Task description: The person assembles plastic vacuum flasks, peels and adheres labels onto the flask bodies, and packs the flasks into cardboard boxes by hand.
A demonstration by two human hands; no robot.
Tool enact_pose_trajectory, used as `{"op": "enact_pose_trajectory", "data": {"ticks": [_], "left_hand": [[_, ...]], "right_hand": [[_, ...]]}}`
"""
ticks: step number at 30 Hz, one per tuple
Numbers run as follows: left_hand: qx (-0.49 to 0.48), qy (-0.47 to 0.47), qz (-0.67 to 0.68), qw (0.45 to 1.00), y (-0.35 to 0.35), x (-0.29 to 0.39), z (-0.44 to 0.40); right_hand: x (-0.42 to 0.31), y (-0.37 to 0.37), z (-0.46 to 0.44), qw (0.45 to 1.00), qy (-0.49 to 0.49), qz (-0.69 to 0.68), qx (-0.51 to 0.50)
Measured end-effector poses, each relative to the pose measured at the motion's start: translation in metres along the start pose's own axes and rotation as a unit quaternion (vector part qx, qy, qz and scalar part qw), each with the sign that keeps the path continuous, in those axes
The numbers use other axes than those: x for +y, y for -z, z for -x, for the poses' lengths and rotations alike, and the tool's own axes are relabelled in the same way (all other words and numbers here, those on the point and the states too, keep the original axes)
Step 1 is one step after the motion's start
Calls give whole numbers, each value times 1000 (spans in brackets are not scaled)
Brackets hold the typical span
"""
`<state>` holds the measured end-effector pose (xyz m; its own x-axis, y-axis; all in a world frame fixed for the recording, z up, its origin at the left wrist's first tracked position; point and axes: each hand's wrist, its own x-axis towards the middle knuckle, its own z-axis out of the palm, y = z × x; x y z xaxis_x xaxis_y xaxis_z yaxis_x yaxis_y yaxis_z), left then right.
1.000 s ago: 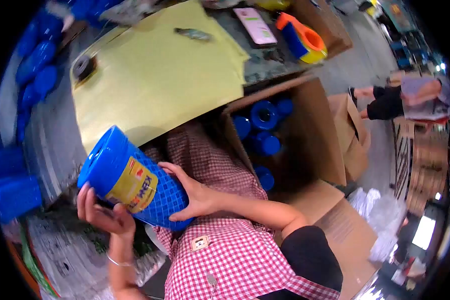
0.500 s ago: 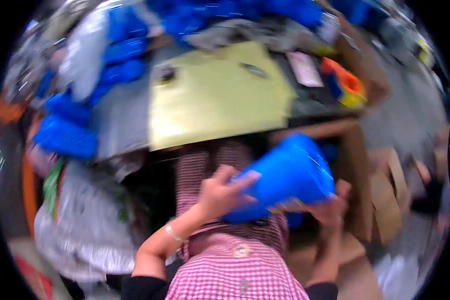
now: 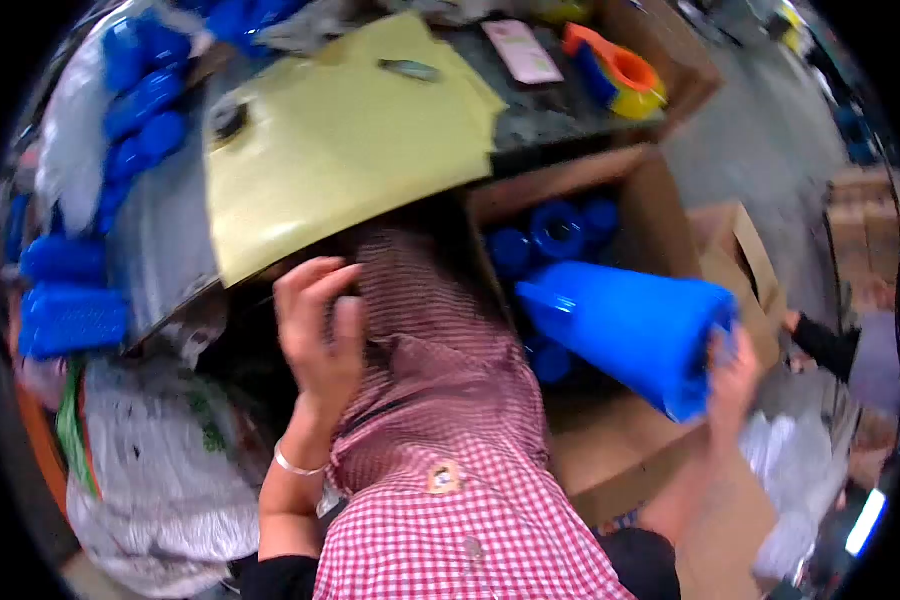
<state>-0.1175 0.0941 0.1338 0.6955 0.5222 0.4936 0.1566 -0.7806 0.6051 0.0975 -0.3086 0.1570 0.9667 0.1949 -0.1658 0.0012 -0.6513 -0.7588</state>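
My right hand [image 3: 732, 385] grips a large blue plastic container [image 3: 630, 325], roughly cylindrical, by its wide end at the right. It is tilted over an open cardboard box [image 3: 675, 225], its narrower end pointing left. Inside the box sit several similar blue pieces [image 3: 557, 228] with round ends showing. My left hand [image 3: 320, 330] is raised over my lap, empty, its fingers apart and slightly bent. It is near the front edge of the table and touches nothing I can make out.
Yellow sheets [image 3: 340, 140] cover the table, with a tape roll [image 3: 229, 120], a small cutter-like tool [image 3: 408, 69] and a pink card [image 3: 522, 52] on top. An orange, blue and yellow tape dispenser [image 3: 618, 75] stands right. Blue pieces [image 3: 73, 318] are stacked left. Another person's arm [image 3: 820, 345] shows far right.
The blue container has moved right, from above my lap to over the box. My left hand has let go and moved left. The view has turned right.
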Motion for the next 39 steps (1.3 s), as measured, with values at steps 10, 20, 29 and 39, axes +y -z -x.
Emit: {"op": "enact_pose_trajectory", "data": {"ticks": [10,20,29,39], "left_hand": [[-110,24,17,993,-12,-4,32],[-164,48,42,984,-34,-9,44],[-162,91,57,981,-32,-18,48],[-170,134,88,972,-31,-27,56]], "right_hand": [[78,-216,-34,992,-67,105,31],[123,-276,-25,980,-103,161,-50],[240,-287,-23,990,-19,76,-120],[247,-305,33,948,-267,164,-62]]}}
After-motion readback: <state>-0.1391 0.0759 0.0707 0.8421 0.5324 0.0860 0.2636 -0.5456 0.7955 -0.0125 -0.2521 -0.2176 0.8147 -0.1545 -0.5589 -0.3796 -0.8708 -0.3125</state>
